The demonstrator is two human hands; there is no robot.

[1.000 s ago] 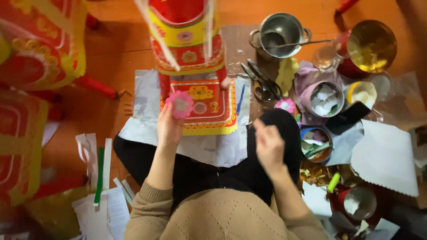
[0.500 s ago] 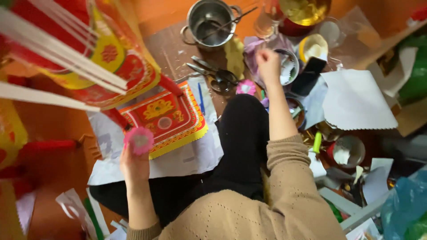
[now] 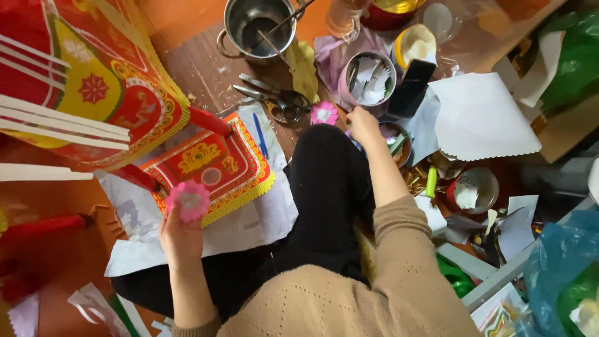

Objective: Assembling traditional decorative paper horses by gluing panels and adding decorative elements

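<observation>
Head view: a pink paper flower (image 3: 188, 200) is gripped in the closed left hand (image 3: 179, 237) at 8 o'clock, over a red and yellow paper panel (image 3: 209, 165). The right hand (image 3: 364, 125), grip state unclear, is placed by a small bowl (image 3: 399, 138), with a second pink flower (image 3: 324, 113) just at 9 o'clock of it.

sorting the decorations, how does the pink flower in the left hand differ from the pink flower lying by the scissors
The held flower is raised in the left hand, over the red and gold paper panel; the loose flower lies flat on the floor beside the scissors. The held flower looks larger and has a pale pink centre; the loose flower's centre is white. Both are pink, round and petalled.
</observation>
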